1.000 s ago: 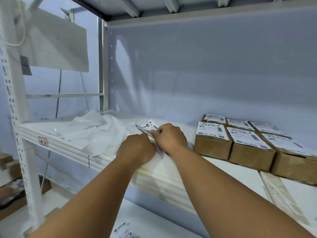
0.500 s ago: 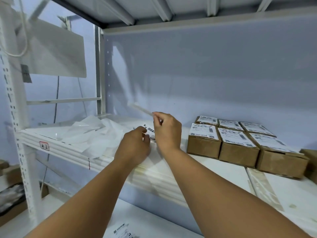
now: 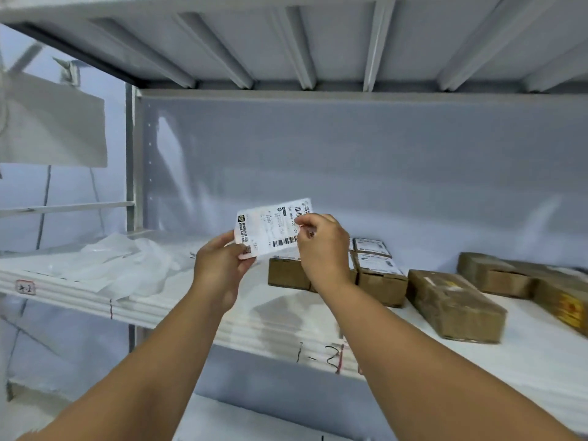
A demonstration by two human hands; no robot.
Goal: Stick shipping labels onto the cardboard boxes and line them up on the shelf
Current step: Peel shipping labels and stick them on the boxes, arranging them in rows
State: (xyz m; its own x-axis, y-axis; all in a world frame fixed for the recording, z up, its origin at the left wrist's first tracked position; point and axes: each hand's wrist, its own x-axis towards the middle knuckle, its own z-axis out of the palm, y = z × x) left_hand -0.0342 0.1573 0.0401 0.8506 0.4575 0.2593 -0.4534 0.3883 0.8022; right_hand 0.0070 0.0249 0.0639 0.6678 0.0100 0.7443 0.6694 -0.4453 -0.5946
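My left hand point(image 3: 219, 268) and right hand point(image 3: 321, 246) pinch the label point(image 3: 270, 229) by its ends. Bare box point(image 3: 455, 305) lies low right, nearer my right hand.

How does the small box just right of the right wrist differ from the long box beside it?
The small box has a white label on top; the long box shows none. The small box is squarish; the long box is longer and lies angled. Both are brown cardboard on the shelf.
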